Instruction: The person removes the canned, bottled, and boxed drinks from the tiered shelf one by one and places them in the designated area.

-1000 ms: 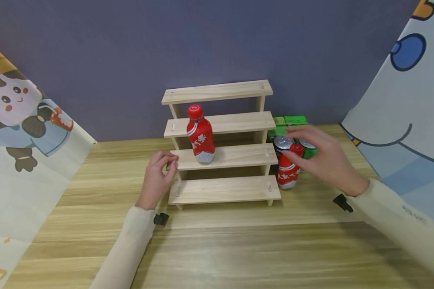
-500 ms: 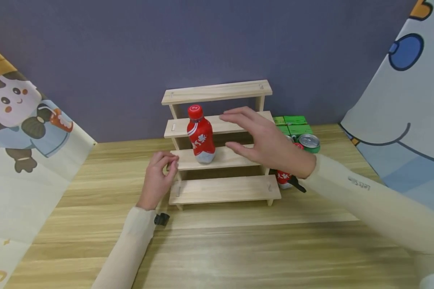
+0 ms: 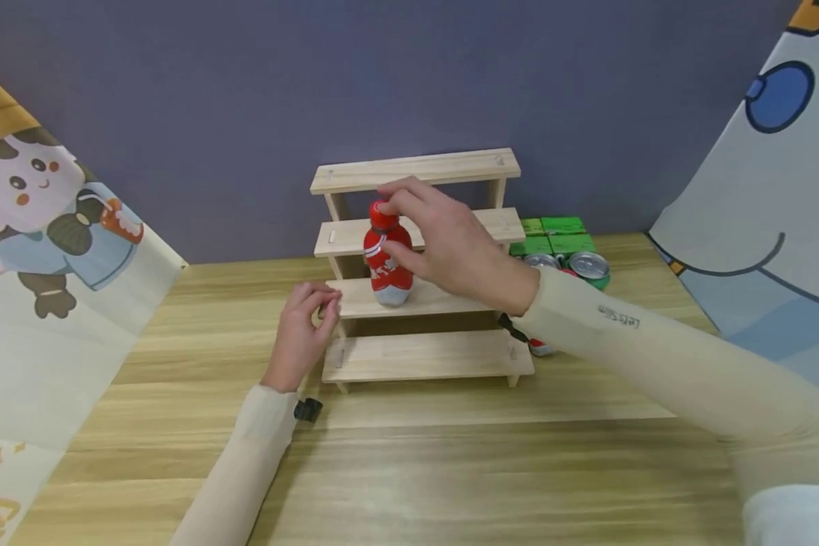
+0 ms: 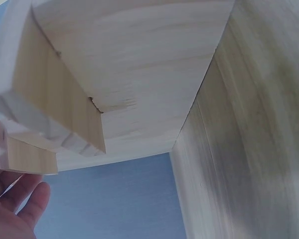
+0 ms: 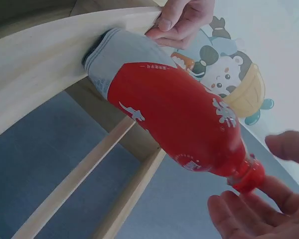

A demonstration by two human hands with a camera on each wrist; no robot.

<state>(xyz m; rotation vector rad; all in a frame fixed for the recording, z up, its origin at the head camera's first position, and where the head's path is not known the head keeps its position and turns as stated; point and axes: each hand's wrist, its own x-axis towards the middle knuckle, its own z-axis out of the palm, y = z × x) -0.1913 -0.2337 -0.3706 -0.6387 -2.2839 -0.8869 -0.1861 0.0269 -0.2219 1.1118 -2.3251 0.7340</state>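
A red plastic bottle (image 3: 390, 277) with a red cap and clear base stands upright on the second-lowest step of a wooden tiered shelf (image 3: 426, 358). My right hand (image 3: 453, 239) is at its top. In the right wrist view the fingers (image 5: 246, 211) lie close by the bottle's cap (image 5: 250, 178), while the thumb stays apart from it. Whether the fingers touch the cap I cannot tell. With thumb and fingers, my left hand (image 3: 296, 334) pinches the left end of that same step; the left wrist view shows the fingers (image 4: 35, 201) at the board's end.
Right of the shelf stand green boxes (image 3: 566, 235) and cans with silver tops (image 3: 589, 265). Another red bottle (image 3: 541, 347) there is mostly hidden by my right sleeve. A dark wall (image 3: 246, 114) rises behind; printed panels flank the wooden table (image 3: 409, 470).
My right hand has moved left from beside the cans and second bottle to the top of the bottle on the shelf. My left hand keeps its place on the shelf; the view shifts slightly.
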